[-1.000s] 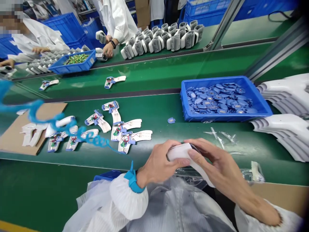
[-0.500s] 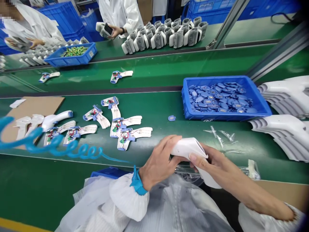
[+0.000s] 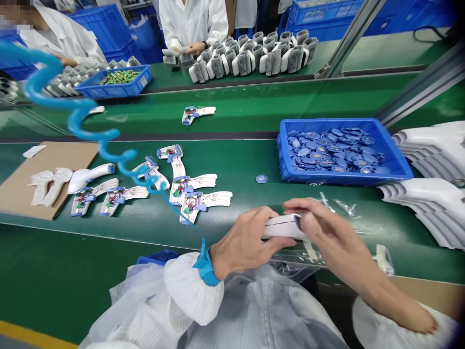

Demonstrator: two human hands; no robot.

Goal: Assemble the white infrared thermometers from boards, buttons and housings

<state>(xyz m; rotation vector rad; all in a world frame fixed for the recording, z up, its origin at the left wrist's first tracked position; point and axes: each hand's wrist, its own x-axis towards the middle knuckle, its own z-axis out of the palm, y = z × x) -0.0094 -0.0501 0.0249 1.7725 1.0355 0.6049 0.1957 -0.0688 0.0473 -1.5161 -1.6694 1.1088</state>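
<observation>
My left hand (image 3: pixel 247 235) grips a white plastic housing (image 3: pixel 281 227) above the bench's near edge, thumb below and fingers over its top. At the housing's right end, which has a dark opening, my right hand (image 3: pixel 327 232) curls with thumb and fingers against it, slightly blurred. Much of the housing is hidden by both hands. Left of them lie several gun-shaped half housings (image 3: pixel 196 206) with wires and green boards inside. A single blue oval part (image 3: pixel 261 179) rests just beyond my hands. A blue wrist strap (image 3: pixel 206 266) with a coiled cord (image 3: pixel 76 118) is on my left wrist.
A blue bin (image 3: pixel 345 180) of blue parts stands at the right, beside stacked white shells (image 3: pixel 425 194). Clear plastic scraps (image 3: pixel 345 207) lie before it. Cardboard (image 3: pixel 14 186) carries white shells at the left. Across the belt (image 3: pixel 250 111), co-workers handle grey-white parts.
The housing has turned to lie nearly level, its dark end opening now showing. My right hand has shifted up around that end. The coiled cord has swung upward; a co-worker's hands have moved.
</observation>
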